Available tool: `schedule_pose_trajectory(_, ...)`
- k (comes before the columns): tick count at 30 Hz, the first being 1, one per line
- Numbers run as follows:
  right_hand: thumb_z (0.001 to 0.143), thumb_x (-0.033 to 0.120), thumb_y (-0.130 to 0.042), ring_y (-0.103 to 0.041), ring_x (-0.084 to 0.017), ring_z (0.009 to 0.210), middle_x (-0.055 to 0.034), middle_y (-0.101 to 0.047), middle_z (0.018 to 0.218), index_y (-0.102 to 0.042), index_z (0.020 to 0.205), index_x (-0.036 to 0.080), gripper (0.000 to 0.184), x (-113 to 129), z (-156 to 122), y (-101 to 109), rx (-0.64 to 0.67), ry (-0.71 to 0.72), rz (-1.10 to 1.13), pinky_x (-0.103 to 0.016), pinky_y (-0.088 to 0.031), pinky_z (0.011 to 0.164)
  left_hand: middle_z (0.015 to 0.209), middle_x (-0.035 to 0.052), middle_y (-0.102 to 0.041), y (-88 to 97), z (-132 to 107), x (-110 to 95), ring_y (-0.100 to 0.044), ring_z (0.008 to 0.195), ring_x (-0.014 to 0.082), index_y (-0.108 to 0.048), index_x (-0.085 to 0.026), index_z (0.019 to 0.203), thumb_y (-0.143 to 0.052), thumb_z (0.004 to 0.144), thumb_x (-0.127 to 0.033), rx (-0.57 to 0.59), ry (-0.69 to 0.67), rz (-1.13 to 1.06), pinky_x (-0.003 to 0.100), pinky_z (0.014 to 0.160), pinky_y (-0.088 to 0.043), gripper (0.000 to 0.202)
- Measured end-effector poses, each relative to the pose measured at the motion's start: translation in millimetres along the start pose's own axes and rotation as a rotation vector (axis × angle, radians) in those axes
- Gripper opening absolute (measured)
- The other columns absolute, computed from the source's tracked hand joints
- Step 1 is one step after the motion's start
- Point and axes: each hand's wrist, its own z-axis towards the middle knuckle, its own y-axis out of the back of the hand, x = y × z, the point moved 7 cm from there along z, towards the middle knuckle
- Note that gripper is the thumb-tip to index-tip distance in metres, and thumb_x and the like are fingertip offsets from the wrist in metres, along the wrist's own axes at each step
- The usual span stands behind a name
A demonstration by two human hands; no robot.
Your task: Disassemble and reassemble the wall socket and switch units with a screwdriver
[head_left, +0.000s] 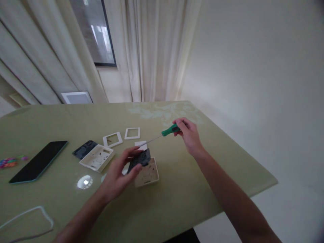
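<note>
My left hand grips a dark grey switch or socket module by its edges, thumb below and fingers above. Under the module sits an open white back box, partly covered by it and by my hand. My right hand is closed around the green handle of a screwdriver. Its thin metal shaft slants down to the left, and its tip is close to the module's far edge; whether they touch I cannot tell. Behind the module lies a small white plate.
Two white frames lie farther back. To the left are another white box, a dark module, a black tablet, small colourful pieces and a white cable. The table edge runs along the right, near a wall.
</note>
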Motion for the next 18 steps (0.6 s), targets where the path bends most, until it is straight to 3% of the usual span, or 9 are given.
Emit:
schedule_pose_trajectory(4, 0.082, 0.053, -0.086, -0.054, -0.010, 0.050, 0.0040, -0.062, 0.064, -0.064, 0.080, 0.021, 0.039, -72, -3, 18, -0.108, -0.188, 0.100, -0.023, -0.047, 0.049, 0.131, 0.0153, -0.080, 5.5, 7, 16, -0.074, 0.121, 0.0325, -0.079, -0.019, 0.128, -0.070, 0.098, -0.058, -0.255, 0.260, -0.641, 0.042, 0.099, -0.065, 0.050)
schedule_pose_trajectory(7, 0.079, 0.049, -0.088, -0.052, -0.009, 0.046, 0.0059, -0.059, 0.060, -0.061, 0.079, 0.022, 0.039, -101, -13, 23, -0.130, -0.303, 0.153, -0.020, -0.046, 0.045, 0.128, 0.0166, -0.081, 2.9, 7, 25, -0.079, 0.110, 0.0307, -0.076, -0.018, 0.131, -0.052, 0.109, -0.048, -0.352, 0.462, -0.946, 0.044, 0.086, -0.070, 0.044)
schedule_pose_trajectory(11, 0.080, 0.050, -0.089, -0.052, -0.008, 0.046, 0.0049, -0.061, 0.060, -0.067, 0.083, 0.019, 0.037, -113, -22, 17, -0.074, -0.399, 0.203, -0.019, -0.044, 0.042, 0.124, 0.0224, -0.081, 1.7, 7, 29, -0.083, 0.095, 0.0312, -0.068, -0.015, 0.146, -0.036, 0.116, -0.043, -0.352, 0.539, -1.125, 0.045, 0.078, -0.073, 0.053)
schedule_pose_trajectory(15, 0.082, 0.058, -0.087, -0.050, -0.008, 0.047, 0.0040, -0.061, 0.061, -0.077, 0.092, 0.016, 0.045, -115, -30, 5, 0.026, -0.466, 0.233, -0.019, -0.043, 0.042, 0.129, 0.0256, -0.079, 0.3, 4, 34, -0.084, 0.103, 0.0355, -0.058, -0.011, 0.157, -0.038, 0.116, -0.044, -0.458, 0.564, -1.221, 0.050, 0.083, -0.073, 0.056)
schedule_pose_trajectory(18, 0.082, 0.062, -0.087, -0.051, -0.008, 0.049, 0.0028, -0.064, 0.064, -0.082, 0.099, 0.015, 0.050, -114, -36, -2, 0.097, -0.482, 0.237, -0.020, -0.045, 0.045, 0.135, 0.0251, -0.077, -1.9, 1, 35, -0.083, 0.107, 0.0338, -0.055, -0.013, 0.161, -0.040, 0.117, -0.043, -0.537, 0.599, -1.204, 0.047, 0.082, -0.074, 0.055)
